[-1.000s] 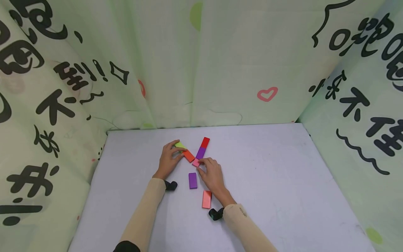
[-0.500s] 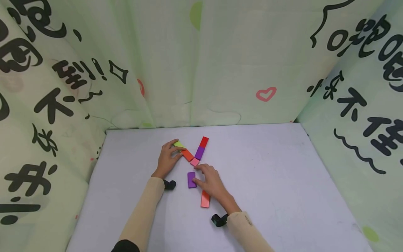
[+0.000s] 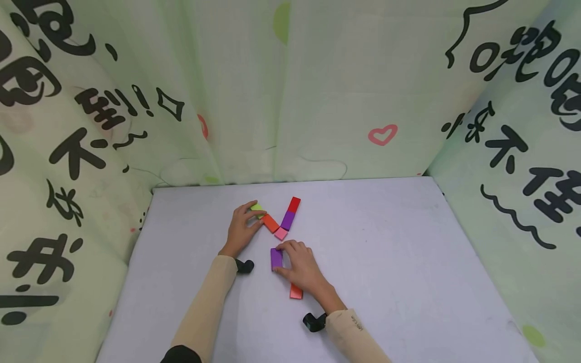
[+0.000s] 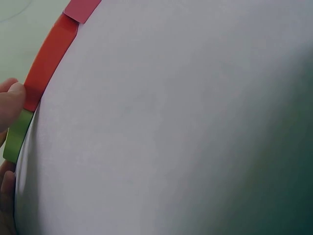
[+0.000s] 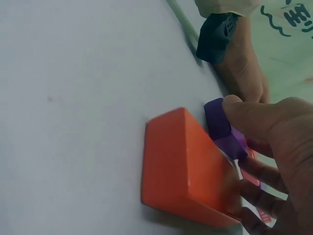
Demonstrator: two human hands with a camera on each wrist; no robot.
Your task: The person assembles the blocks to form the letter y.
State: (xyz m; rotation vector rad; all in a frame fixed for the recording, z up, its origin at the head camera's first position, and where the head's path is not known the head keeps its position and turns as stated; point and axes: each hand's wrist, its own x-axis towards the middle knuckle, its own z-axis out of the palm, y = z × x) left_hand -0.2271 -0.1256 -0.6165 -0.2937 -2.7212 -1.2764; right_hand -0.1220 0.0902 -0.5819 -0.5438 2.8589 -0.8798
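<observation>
Purple block (image 3: 276, 258) | long axis 12–6 | pinched endwise by my nearer right hand (image 3: 301, 264), at its 9 o'clock | pink block (image 3: 281, 233): 12 o'clock | left hand (image 3: 240, 229): curled round green block (image 3: 256, 207)

Wide table (image 3: 399, 262) room right of R hand (image 3: 301, 264): easy pass. Btwn hands, a gap too, nr purple block (image 3: 276, 259) on its right edge. Ahead of R hand, pink block (image 3: 281, 233) is in the way (orange block (image 3: 271, 223) & far purple block (image 3: 288, 221) fan out beyond). L hand (image 3: 242, 232) bars green block (image 3: 257, 207) from nearside; coral block (image 3: 296, 292) crowds R palm.
</observation>
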